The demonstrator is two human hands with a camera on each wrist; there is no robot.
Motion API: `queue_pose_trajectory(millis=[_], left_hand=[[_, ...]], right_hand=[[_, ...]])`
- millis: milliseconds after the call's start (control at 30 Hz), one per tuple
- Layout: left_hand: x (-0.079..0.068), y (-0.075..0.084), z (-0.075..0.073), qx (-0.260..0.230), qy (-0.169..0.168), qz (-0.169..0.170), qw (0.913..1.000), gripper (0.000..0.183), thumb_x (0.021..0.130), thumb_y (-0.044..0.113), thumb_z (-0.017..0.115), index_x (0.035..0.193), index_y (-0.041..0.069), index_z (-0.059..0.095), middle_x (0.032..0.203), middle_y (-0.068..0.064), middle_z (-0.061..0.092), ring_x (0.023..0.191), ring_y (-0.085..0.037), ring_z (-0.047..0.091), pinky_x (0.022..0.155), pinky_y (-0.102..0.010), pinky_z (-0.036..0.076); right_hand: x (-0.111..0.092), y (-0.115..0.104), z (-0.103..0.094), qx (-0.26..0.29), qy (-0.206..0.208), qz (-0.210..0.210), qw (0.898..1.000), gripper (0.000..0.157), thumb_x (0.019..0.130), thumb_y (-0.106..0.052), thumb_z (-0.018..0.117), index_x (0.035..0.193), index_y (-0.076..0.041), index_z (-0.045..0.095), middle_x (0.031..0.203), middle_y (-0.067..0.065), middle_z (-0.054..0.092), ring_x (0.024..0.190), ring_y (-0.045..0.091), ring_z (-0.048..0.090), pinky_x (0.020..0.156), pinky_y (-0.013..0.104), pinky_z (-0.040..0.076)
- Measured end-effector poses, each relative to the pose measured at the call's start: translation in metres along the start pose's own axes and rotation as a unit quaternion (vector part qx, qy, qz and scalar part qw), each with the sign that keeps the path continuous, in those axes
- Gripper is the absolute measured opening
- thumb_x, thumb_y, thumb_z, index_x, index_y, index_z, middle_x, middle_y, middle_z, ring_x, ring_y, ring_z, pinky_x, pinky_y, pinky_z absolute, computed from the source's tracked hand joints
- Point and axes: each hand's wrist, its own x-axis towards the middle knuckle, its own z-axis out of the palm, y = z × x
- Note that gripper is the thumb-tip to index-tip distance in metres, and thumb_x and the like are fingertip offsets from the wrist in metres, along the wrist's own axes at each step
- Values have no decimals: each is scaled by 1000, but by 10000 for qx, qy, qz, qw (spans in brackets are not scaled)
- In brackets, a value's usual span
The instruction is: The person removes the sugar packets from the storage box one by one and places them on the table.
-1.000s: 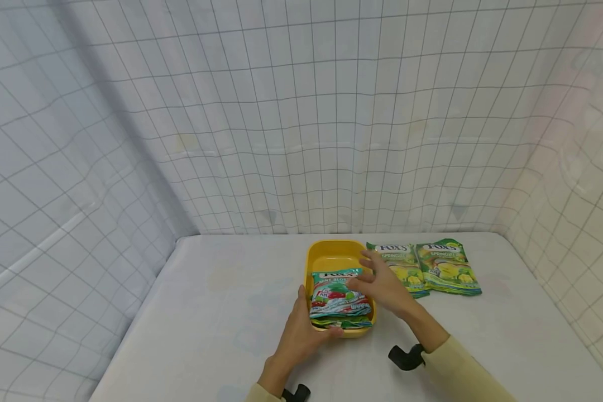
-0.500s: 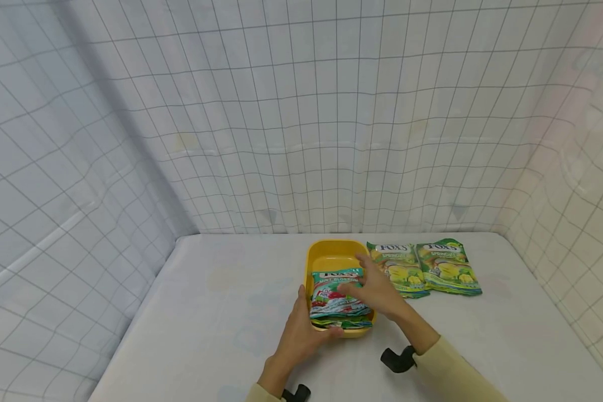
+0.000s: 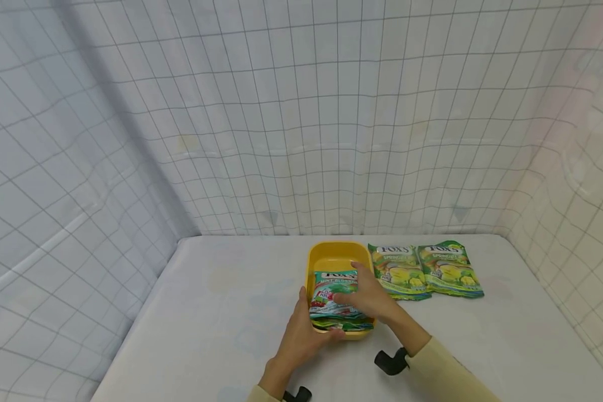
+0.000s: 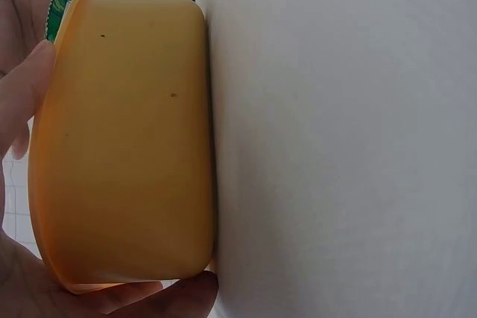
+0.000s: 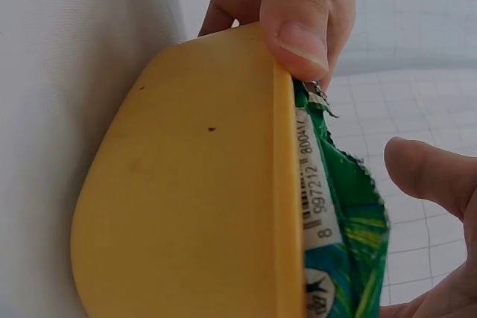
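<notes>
A yellow plastic tub [image 3: 331,262] sits on the white table in the head view. My left hand [image 3: 301,332] grips its left and near sides, the thumb pressing the near rim in the right wrist view. Inside, a teal Mint Blossom candy bag [image 3: 324,307] lies over a green candy bag [image 3: 339,325] at the near end. My right hand [image 3: 372,296] hovers at the right side of the teal bag, thumb and fingers spread and overlapping it. The right wrist view shows that thumb [image 5: 425,173] apart from the green bag's crimped edge [image 5: 358,206]. The tub's far part shows bare yellow.
Two green Springtea-type Fox's candy bags lie flat right of the tub, a nearer one [image 3: 399,273] and an outer one [image 3: 449,271], edges overlapping. White grid-patterned cloth [image 3: 301,139] walls the table [image 3: 221,312] at the back and sides.
My right hand has moved left and slightly toward me, farther over the teal bag. My left hand has kept its grip on the tub.
</notes>
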Motion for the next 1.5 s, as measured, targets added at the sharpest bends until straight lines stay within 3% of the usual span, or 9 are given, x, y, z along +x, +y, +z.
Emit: queue_pose_trajectory(millis=[333, 667, 967, 1500], left_hand=[[-1, 2, 0, 50, 68, -16, 10000, 136, 72, 63, 85, 161, -4, 7, 160, -27, 28, 140, -42, 40, 110, -59, 37], [-1, 3, 0, 11, 40, -44, 10000, 136, 72, 63, 85, 161, -4, 6, 160, -28, 27, 140, -42, 40, 110, -59, 36], [-2, 4, 0, -29, 11, -119, 9999, 136, 72, 63, 85, 162, -2, 6, 161, -26, 26, 141, -42, 38, 112, -58, 34], [-1, 4, -2, -43, -32, -87, 9999, 136, 73, 61, 85, 161, -2, 4, 161, -28, 25, 141, -43, 37, 112, -59, 34]], right_hand=[[-3, 4, 6, -112, 201, 183, 9996, 96, 85, -27, 84, 156, 3, 28, 147, 24, 46, 126, 41, 51, 107, 63, 38], [-1, 9, 6, 593, 118, 491, 9970, 100, 87, -22, 82, 158, 2, 16, 137, 24, 53, 121, 39, 55, 106, 60, 40], [4, 13, 3, 1163, -84, 494, 9919, 86, 89, -14, 80, 154, 2, 25, 128, 18, 59, 112, 31, 59, 105, 56, 42], [10, 9, 7, 1134, -1, 895, 9895, 91, 91, -17, 77, 158, 2, 18, 138, 25, 51, 119, 38, 54, 109, 59, 37]])
